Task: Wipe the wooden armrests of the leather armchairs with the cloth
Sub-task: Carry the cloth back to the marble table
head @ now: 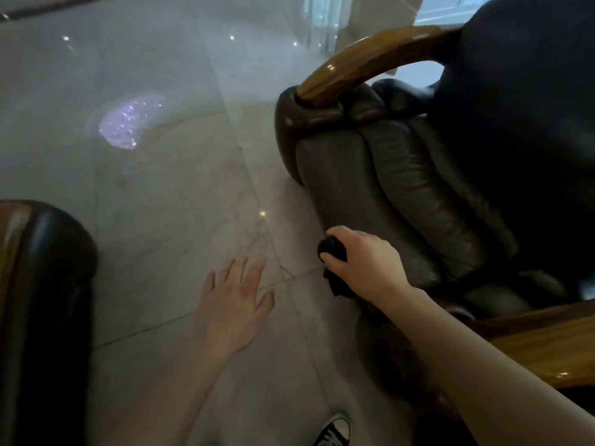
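Right hand (363, 262) is fisted around a bunched black cloth (333, 252), a tail of it hanging below the palm; balled up like that probably to give a firm wiping pad. It sits in front of the dark leather armchair's seat front (386, 194), not on any wood; contact with the leather can't be confirmed. Left hand (236, 294) is empty, fingers spread, hovering over the pale glossy tiled floor (145, 188), likely for balance. Targets: curved glossy wooden armrest (363, 62) at the far side of the chair, well apart from the cloth; near wooden armrest (544, 346) under the right forearm, cut off by the frame edge. Second dark leather chair (45, 284) at left, mostly cropped, with a brownish strip at its edge, material unclear. A black-and-white sneaker (335, 431) shows at the bottom edge.
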`<state>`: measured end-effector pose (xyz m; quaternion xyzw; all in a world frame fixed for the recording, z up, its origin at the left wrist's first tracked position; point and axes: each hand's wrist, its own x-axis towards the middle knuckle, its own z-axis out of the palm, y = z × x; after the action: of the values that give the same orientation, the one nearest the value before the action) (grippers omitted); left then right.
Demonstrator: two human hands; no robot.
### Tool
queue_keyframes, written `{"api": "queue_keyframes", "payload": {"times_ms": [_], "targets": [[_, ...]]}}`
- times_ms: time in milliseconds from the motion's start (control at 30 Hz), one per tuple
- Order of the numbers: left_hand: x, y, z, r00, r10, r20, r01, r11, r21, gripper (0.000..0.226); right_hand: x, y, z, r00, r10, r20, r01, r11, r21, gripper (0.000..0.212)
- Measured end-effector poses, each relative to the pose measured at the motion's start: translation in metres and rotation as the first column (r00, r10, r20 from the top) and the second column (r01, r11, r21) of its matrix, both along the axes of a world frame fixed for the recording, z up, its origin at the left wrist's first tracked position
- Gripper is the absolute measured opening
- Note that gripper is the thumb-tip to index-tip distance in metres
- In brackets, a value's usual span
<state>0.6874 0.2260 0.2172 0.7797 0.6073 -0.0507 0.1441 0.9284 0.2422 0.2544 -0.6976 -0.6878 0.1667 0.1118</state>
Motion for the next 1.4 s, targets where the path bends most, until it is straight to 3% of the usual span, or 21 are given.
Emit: {"api": "queue_keyframes", "payload": {"times_ms": [400,733,967,1167,1400], "targets": [[-0.225,-0.052,0.023,0.951,0.307,0.025,-0.308,0.951,0.012,0.062,-0.253,0.029,0.019,0.952,0.307,-0.015,-0.307,0.951,-0.029,0.031],[-0.348,-0.089,0.015,0.891,0.452,0.048,-0.452,0.892,-0.006,0.06,-0.409,0.033,0.026,0.881,0.473,-0.028,-0.473,0.88,-0.038,0.029],[-0.397,-0.107,0.0,0.809,0.587,0.023,-0.586,0.809,-0.032,0.066,-0.493,0.037,0.014,0.771,0.635,-0.035,-0.636,0.769,-0.066,0.026],[-0.448,-0.123,-0.004,0.679,0.732,-0.054,-0.733,0.681,0.006,0.07,-0.563,0.046,-0.001,0.611,0.79,-0.049,-0.79,0.605,-0.099,0.018],[-0.493,-0.134,-0.005,0.514,0.856,-0.052,-0.856,0.516,0.028,0.079,-0.636,0.052,-0.018,0.437,0.895,-0.096,-0.899,0.431,-0.075,0.025]]}}
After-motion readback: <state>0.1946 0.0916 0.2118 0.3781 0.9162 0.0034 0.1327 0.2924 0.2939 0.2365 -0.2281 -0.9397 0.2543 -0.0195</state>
